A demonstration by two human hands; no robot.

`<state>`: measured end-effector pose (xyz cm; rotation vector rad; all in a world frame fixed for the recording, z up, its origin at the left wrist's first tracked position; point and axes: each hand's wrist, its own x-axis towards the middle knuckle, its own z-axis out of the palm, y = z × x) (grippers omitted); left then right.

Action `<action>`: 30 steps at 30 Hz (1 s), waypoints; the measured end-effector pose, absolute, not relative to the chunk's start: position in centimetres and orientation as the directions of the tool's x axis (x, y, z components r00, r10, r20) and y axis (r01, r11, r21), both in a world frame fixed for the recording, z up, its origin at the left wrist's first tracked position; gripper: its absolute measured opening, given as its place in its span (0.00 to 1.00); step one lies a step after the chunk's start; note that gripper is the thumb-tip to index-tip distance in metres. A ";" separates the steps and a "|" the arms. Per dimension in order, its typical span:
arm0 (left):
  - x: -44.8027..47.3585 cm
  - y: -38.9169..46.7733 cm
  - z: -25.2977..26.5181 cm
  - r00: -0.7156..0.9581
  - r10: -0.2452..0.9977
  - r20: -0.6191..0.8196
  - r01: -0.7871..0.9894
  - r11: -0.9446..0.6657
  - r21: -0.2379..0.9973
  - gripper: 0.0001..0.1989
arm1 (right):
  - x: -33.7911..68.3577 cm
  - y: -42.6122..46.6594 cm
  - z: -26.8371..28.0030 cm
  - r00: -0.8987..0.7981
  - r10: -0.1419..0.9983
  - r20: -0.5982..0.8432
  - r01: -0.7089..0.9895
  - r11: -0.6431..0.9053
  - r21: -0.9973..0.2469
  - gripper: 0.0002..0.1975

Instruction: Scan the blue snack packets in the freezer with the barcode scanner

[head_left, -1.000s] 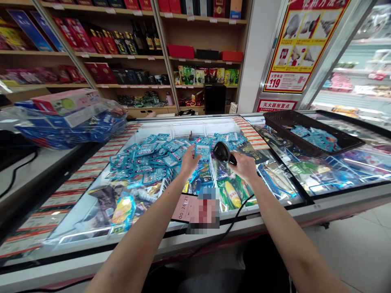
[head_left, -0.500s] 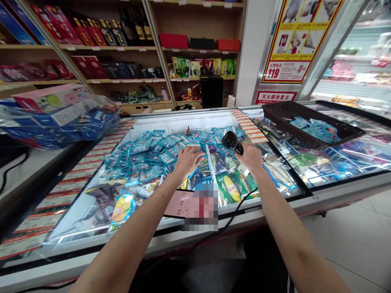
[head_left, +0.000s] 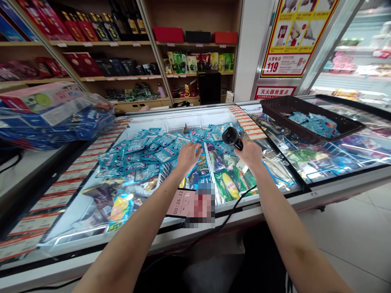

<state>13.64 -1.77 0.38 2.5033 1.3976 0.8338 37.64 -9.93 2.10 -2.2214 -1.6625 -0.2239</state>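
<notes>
My right hand (head_left: 249, 154) is wrapped round the handle of a black barcode scanner (head_left: 231, 136), whose head points up and left over the freezer. Curled fingers show on my left hand (head_left: 187, 158), at the front right edge of a heap of small blue packets (head_left: 146, 148). Whatever lies between those fingers is hidden. The packets are spread over the glass top of a chest freezer (head_left: 76, 219). Below my left wrist lies a phone (head_left: 180, 202) with a pink screen showing a timer; its right part is blurred out.
A dark brown tray (head_left: 281, 116) holding more blue packets stands on the freezer at right. Plastic-wrapped boxes (head_left: 55, 118) are stacked at left. A black cable (head_left: 233, 209) runs along the front edge. Stocked shelves (head_left: 106, 44) line the back wall.
My left hand has turned and its fingers have drawn in at the packets. The scanner stays in my right hand, almost unmoved. The whole view has shifted slightly.
</notes>
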 end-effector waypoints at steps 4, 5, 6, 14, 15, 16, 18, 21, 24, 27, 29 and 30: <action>16.7 -1.7 0.3 0.321 0.911 0.259 0.595 -0.407 0.693 0.22 | 37.6 -9.9 2.2 0.295 0.896 0.333 0.952 -0.246 -0.181 0.17; 17.4 -1.6 0.2 0.287 0.927 0.243 0.585 -0.371 0.721 0.23 | 37.6 -9.9 2.2 0.292 0.899 0.327 0.953 -0.244 -0.180 0.17; 18.0 -1.5 0.2 0.244 0.943 0.227 0.586 -0.330 0.740 0.24 | 37.6 -9.9 2.3 0.289 0.902 0.322 0.954 -0.241 -0.179 0.17; 20.9 -1.0 -1.0 0.064 0.957 0.283 0.663 -0.253 0.705 0.21 | 37.4 -9.9 2.2 0.278 0.907 0.317 0.956 -0.229 -0.183 0.18; 21.0 -1.0 -1.0 0.052 0.960 0.274 0.671 -0.237 0.702 0.20 | 37.4 -9.9 2.2 0.275 0.906 0.320 0.957 -0.226 -0.183 0.18; 21.0 -1.0 -1.1 0.047 0.965 0.258 0.678 -0.221 0.701 0.20 | 37.4 -9.9 2.2 0.271 0.906 0.324 0.958 -0.222 -0.181 0.17; 20.9 -0.9 -1.0 0.059 0.973 0.222 0.686 -0.201 0.700 0.19 | 37.4 -9.9 2.2 0.262 0.907 0.329 0.961 -0.213 -0.177 0.17; 20.4 -0.7 -0.9 0.099 0.978 0.183 0.686 -0.201 0.700 0.16 | 37.3 -9.9 2.2 0.249 0.914 0.319 0.964 -0.204 -0.168 0.17; 19.4 -0.5 -0.9 0.111 0.980 0.163 0.656 -0.195 0.729 0.15 | 37.3 -10.0 2.1 0.233 0.920 0.314 0.968 -0.189 -0.164 0.17; 18.1 -0.4 -0.8 0.136 0.981 0.141 0.561 -0.193 0.805 0.15 | 37.2 -10.0 2.0 0.209 0.920 0.333 0.973 -0.163 -0.162 0.16; 17.0 -0.3 -0.8 0.159 0.977 0.142 0.461 -0.200 0.864 0.14 | 37.2 -10.0 1.9 0.190 0.916 0.353 0.977 -0.141 -0.160 0.15; 16.3 -0.3 -0.7 0.164 0.977 0.133 0.410 -0.190 0.892 0.14 | 37.2 -10.0 1.9 0.181 0.915 0.362 0.979 -0.130 -0.160 0.15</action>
